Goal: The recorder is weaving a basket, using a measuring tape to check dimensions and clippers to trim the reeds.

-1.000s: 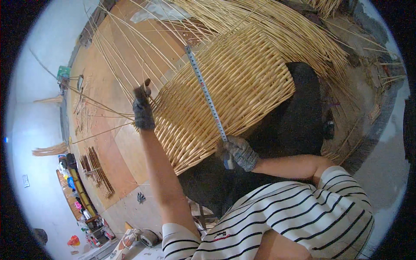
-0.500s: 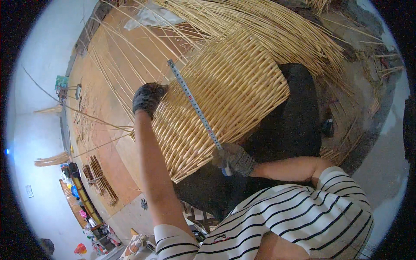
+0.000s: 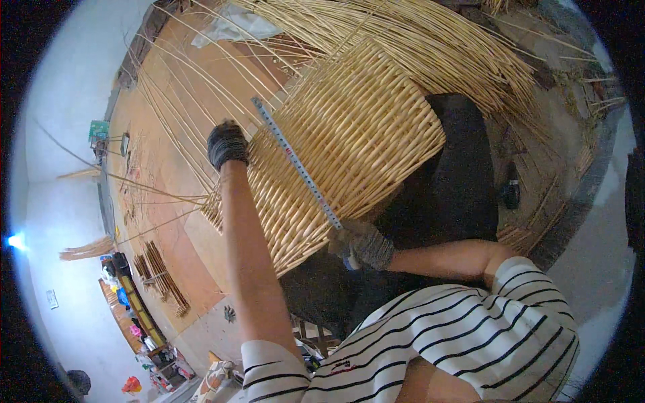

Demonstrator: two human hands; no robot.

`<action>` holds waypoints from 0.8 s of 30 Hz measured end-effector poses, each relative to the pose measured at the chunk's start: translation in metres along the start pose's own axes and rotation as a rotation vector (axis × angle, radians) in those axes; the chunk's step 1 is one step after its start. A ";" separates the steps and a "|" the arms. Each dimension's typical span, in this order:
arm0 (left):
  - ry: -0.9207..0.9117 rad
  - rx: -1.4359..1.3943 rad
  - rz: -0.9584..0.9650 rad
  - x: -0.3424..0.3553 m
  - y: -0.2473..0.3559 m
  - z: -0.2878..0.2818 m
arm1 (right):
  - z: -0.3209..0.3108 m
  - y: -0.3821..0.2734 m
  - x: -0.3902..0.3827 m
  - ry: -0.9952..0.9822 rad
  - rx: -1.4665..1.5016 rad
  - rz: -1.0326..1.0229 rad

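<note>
Across the lap, on black trousers [image 3: 463,181], we have a wicker panel [image 3: 353,127], its broad middle packed with close, even rows of pale rods. That body of weave looks well advanced: the rows run from the edge near us to the far edge with no large gap that we can see.

What looks unfinished lies along the far and left sides, where long loose rods [image 3: 195,199] fan out over the tan boards [image 3: 198,258], neither trimmed nor turned in. We would judge the weave largely built and its border on those sides not yet closed.

The measuring is in hand as well: 1 tape measure [image 3: 297,163] is drawn out slantwise over the weave, its free tip just past the far edge. Our right hand [image 3: 368,246], gloved in grey, is closed around the tape's case [image 3: 351,261] at the near edge. Our left hand [image 3: 228,144], in a dark glove, is at the far-left edge, near the tip but apart from it; its fingers are turned away, so we cannot tell whether they grasp a rod or merely rest there.

Beyond the panel lies a large heap of rods [image 3: 443,50]; off to the left, a bundle of short brown sticks [image 3: 161,277].
</note>
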State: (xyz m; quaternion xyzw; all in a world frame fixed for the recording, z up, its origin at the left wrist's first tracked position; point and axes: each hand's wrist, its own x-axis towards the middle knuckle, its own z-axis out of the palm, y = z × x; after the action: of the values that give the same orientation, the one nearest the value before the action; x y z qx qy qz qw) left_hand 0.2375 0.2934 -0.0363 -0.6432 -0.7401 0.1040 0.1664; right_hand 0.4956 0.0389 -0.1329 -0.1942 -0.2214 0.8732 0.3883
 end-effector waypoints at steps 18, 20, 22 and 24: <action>0.194 -1.205 -0.394 -0.042 0.039 -0.016 | -0.015 -0.077 -0.025 0.341 -0.459 -0.144; 0.333 -0.558 0.093 -0.046 0.056 -0.036 | -0.029 -0.086 -0.036 0.322 -0.224 -0.252; 0.339 -0.657 0.244 -0.041 0.086 -0.064 | -0.064 -0.067 -0.038 0.440 -0.539 -0.281; 0.360 -0.745 0.375 -0.025 0.096 -0.067 | -0.058 -0.077 -0.043 0.357 -0.422 -0.119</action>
State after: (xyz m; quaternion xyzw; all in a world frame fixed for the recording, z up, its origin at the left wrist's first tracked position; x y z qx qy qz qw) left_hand 0.3540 0.2793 -0.0126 -0.7901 -0.5569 -0.2546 0.0276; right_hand 0.5973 0.0662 -0.1328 -0.4079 -0.3373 0.7357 0.4226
